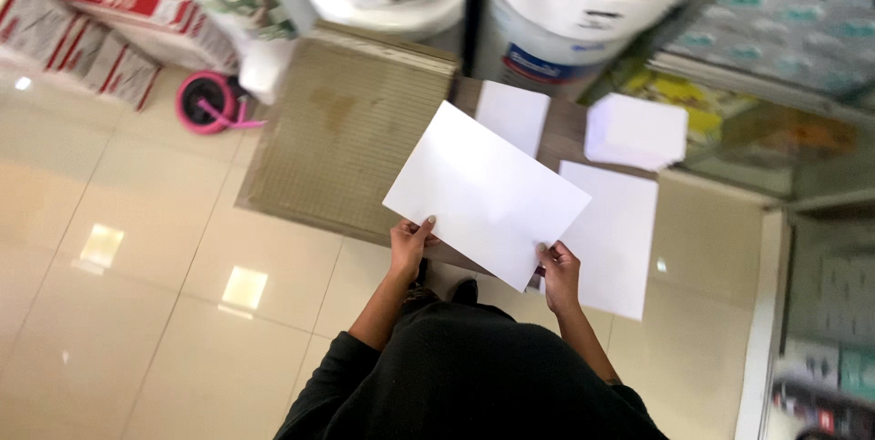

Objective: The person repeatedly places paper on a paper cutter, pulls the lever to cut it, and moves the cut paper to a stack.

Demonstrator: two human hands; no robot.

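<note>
Fingers of the left hand [410, 244] and the right hand [558, 269] are pinching the near corners of a blank white sheet [486, 192], keeping it tilted above the floor, thumbs lying on its upper face. Beneath and just beyond it, a second sheet [616, 235] is lying flat beside the right hand, a smaller sheet [513, 116] is resting on a wooden board [561, 135], and a white stack [635, 131] is sitting farther right. Beige tiles [137, 249], a ribbed mat [342, 135], and a pink hose reel [208, 103] are occupying the left.
</note>
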